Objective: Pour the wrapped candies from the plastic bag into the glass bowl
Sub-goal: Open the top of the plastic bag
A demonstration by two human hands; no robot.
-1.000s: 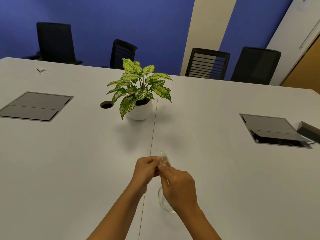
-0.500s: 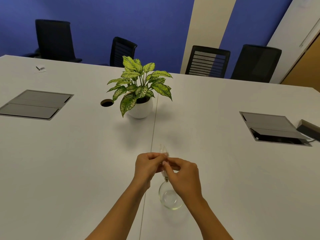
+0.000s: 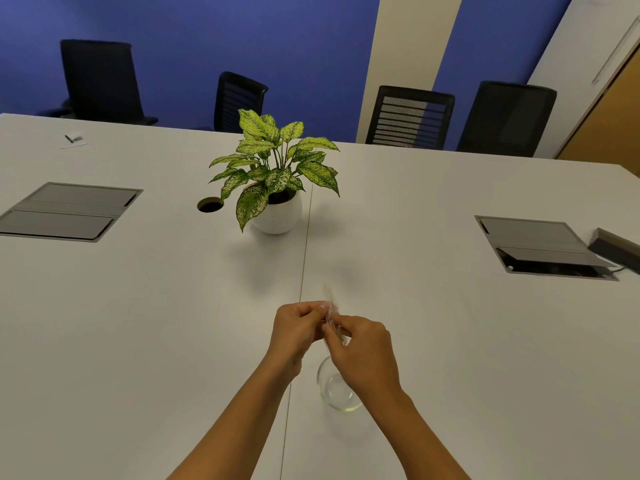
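Note:
A small clear plastic bag (image 3: pixel 329 308) is pinched between both hands above the white table, its thin top edge sticking up past the fingers. My left hand (image 3: pixel 296 330) grips it from the left and my right hand (image 3: pixel 363 348) from the right, fingertips meeting at the bag. Its contents are too small and hidden to make out. Just below and toward me stands the clear glass bowl (image 3: pixel 334 393), partly covered by my right wrist; nothing shows in it.
A potted plant (image 3: pixel 275 188) in a round white pot stands farther back at the table's middle seam. Grey cable hatches lie at the left (image 3: pixel 65 211) and right (image 3: pixel 540 247), with a round cable hole (image 3: pixel 210 204) near the plant. Black chairs line the far edge.
Both hands have stayed together on the bag, lifting slightly away from me. More of the glass bowl shows beneath the right wrist than a second ago.

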